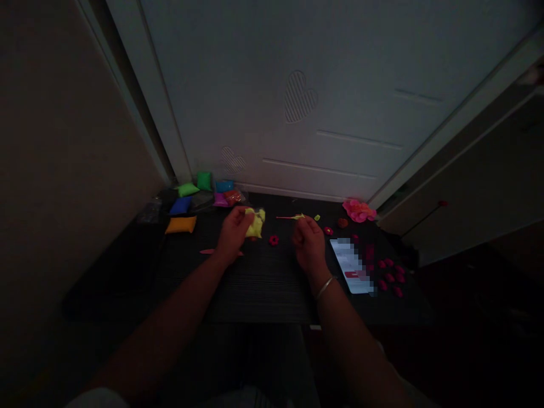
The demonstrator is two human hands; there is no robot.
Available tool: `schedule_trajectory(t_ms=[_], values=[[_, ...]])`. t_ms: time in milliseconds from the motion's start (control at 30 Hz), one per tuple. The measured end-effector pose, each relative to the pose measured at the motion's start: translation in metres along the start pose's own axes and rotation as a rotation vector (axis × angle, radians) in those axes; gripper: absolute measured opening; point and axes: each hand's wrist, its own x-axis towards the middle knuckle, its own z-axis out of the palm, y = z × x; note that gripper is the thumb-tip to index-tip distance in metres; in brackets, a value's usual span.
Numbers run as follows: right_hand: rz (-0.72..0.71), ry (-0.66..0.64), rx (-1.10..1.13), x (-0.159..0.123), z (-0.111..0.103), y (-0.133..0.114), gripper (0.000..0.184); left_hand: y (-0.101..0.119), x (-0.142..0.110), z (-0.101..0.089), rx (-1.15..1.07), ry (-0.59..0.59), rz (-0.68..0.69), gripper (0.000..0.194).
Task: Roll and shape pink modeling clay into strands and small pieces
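Observation:
My left hand (233, 231) pinches a small packet of yellow modelling clay (255, 225) by its clear wrapper. Under that hand lies a slim pink modelling tool (207, 251), partly covered by my fingers. My right hand (307, 241) is closed, its fingertips together at a thin pink stick (284, 217) that points left and has a bit of yellow clay (298, 216) at the finger end. Between the hands a small dark pink clay flower (273, 241) rests on the dark table (263, 289). Dim light hides the finger detail.
Coloured clay packets, such as an orange one (181, 225) and a green one (204, 181), lie at the back left. On the right are a lit phone (351, 266), several dark pink clay pieces (390, 277) and a pink flower (359, 210). A white panel (255, 113) rises behind.

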Motion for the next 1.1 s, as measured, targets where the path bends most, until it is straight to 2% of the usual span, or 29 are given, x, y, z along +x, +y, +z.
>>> schedule_trajectory(t_ms=[67, 100, 167, 233, 333, 400, 567, 667, 733, 767, 867, 933, 1000, 1100], values=[[0.013, 0.014, 0.017, 0.001, -0.001, -0.002, 0.022, -0.003, 0.007, -0.007, -0.013, 0.194, 0.029, 0.032], [0.024, 0.018, 0.016, 0.001, -0.002, -0.002, 0.022, -0.004, 0.01, -0.011, 0.05, 0.271, 0.065, 0.031], [0.05, 0.017, 0.004, 0.002, -0.003, -0.002, 0.021, -0.004, 0.014, -0.02, 0.306, 0.386, 0.179, 0.027], [0.073, 0.011, -0.011, 0.002, -0.003, -0.002, 0.021, -0.001, 0.015, -0.028, 0.672, 0.444, 0.29, 0.025], [0.095, -0.002, -0.022, 0.002, -0.003, -0.001, 0.023, 0.004, 0.012, -0.033, 1.134, 0.423, 0.33, 0.029], [0.1, -0.019, -0.032, 0.002, -0.002, -0.001, 0.026, 0.004, 0.01, -0.035, 1.29, 0.394, 0.308, 0.031], [0.079, -0.005, -0.067, 0.001, -0.001, 0.002, 0.024, -0.002, 0.008, -0.038, 1.444, 0.377, 0.227, 0.025], [0.07, 0.01, -0.073, 0.002, -0.001, 0.005, 0.022, 0.0, 0.007, -0.035, 1.413, 0.391, 0.314, 0.028], [0.071, 0.019, -0.103, 0.003, -0.001, 0.007, 0.025, 0.004, 0.006, -0.03, 1.303, 0.326, 0.445, 0.029], [0.071, 0.019, -0.126, 0.002, -0.002, 0.009, 0.028, 0.005, 0.005, -0.026, 1.224, 0.25, 0.511, 0.029], [0.093, -0.032, -0.211, 0.001, -0.002, 0.012, 0.032, 0.005, 0.002, -0.015, 1.001, -0.072, 0.653, 0.031], [0.117, -0.101, -0.266, -0.001, -0.002, 0.014, 0.032, 0.002, -0.001, -0.009, 0.923, -0.235, 0.699, 0.033], [0.134, -0.174, -0.331, -0.002, -0.002, 0.015, 0.027, 0.0, -0.004, -0.007, 0.882, -0.329, 0.724, 0.033], [0.106, -0.266, -0.435, -0.004, -0.002, 0.015, 0.022, -0.002, -0.005, -0.006, 0.847, -0.374, 0.709, 0.031]])
